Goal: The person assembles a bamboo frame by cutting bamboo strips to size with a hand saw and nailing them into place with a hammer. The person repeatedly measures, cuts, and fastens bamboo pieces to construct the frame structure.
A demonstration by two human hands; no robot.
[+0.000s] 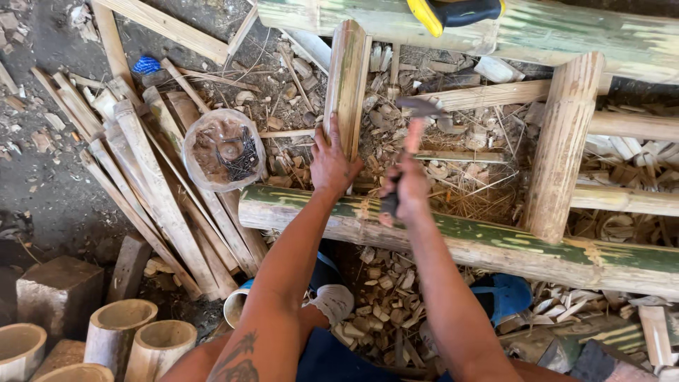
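Bamboo under both your hands, with a hammer raised over it.

Your left hand (pixel 331 164) lies flat with fingers spread against the lower end of the split bamboo piece (pixel 346 81), which stands across the long green bamboo pole (pixel 495 244) and runs away from you toward the far pole (pixel 566 32). Your right hand (pixel 407 187) is just beside the left, closed in a fist around the handle of the hammer (pixel 417 113), whose blurred head hangs above the wood chips (pixel 460 170), near the split piece's right edge. A clear bag of dark nails (pixel 225 150) sits to the left of your left hand, close to the pole. Cut bamboo cups (pixel 134 325) stand at lower left.
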